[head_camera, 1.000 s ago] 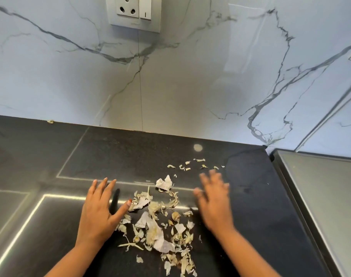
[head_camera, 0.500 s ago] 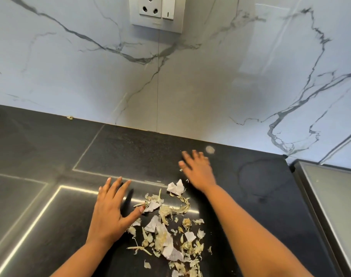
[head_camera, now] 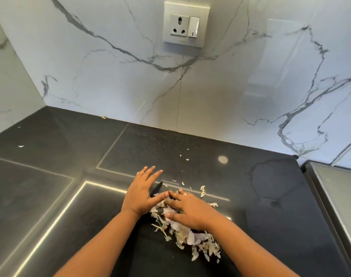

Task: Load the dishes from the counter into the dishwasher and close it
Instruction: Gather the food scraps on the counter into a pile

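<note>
no readable text, perhaps tiny blurred marking on wall socket (head_camera: 186, 25)

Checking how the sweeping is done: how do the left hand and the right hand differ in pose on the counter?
The left hand lies flat on bare black counter beside the peel scraps; the right hand lies on top of the scraps. The left hand's fingers point toward the wall; the right hand's fingers point across toward the left hand, nearly meeting its thumb. Both have straight, spread fingers and grip nothing.

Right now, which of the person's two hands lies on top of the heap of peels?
The right hand, spread over the peel heap; the left hand lies flat on bare counter beside it.
</note>
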